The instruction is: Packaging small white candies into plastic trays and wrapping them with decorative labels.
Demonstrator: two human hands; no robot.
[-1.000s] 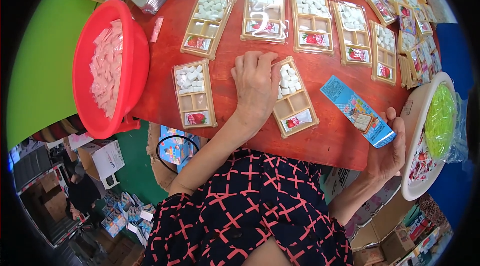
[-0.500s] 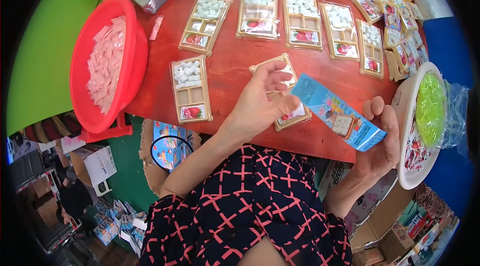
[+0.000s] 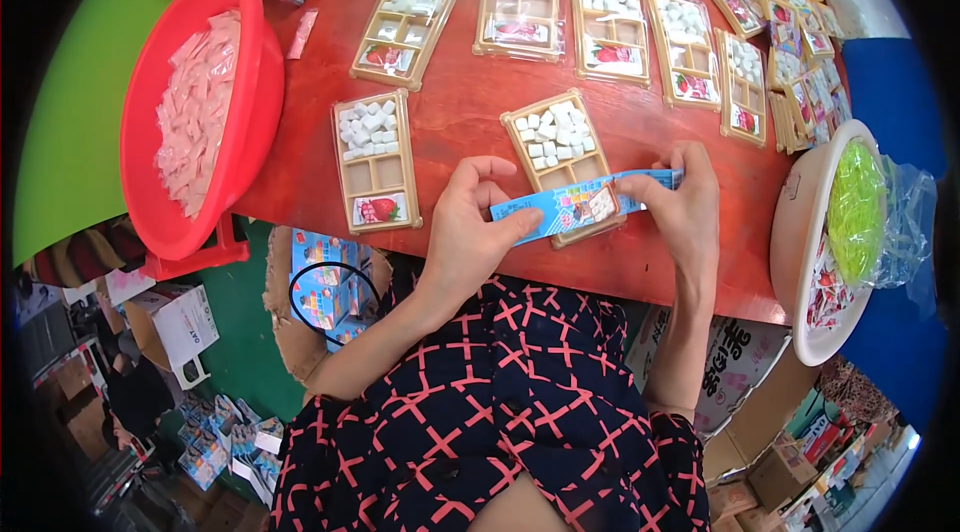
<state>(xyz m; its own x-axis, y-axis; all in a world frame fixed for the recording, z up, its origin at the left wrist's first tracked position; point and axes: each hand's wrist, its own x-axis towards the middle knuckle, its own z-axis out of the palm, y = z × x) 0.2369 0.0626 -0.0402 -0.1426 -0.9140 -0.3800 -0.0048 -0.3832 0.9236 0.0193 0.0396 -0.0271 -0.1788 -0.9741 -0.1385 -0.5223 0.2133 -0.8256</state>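
Observation:
A blue printed card strip is stretched level between my two hands. My left hand pinches its left end between thumb and fingers. At the other end, my right hand grips it with the thumb along the upper edge. Just beyond and partly under the strip lies a tan compartment tray holding white marshmallow-like pieces; the strip hides its near part. To the left, a similar tray carries white pieces, empty compartments and a small strawberry-printed packet.
Several filled trays line the far side of the red table. At left stands a red basin of pink packets. A white basin with green-wrapped contents stands at right, near stacked packages. An open carton sits below.
The card strip has turned from a steep slant to nearly level and moved left, over the near tray. My left hand has closed on its left end; my right hand has moved left.

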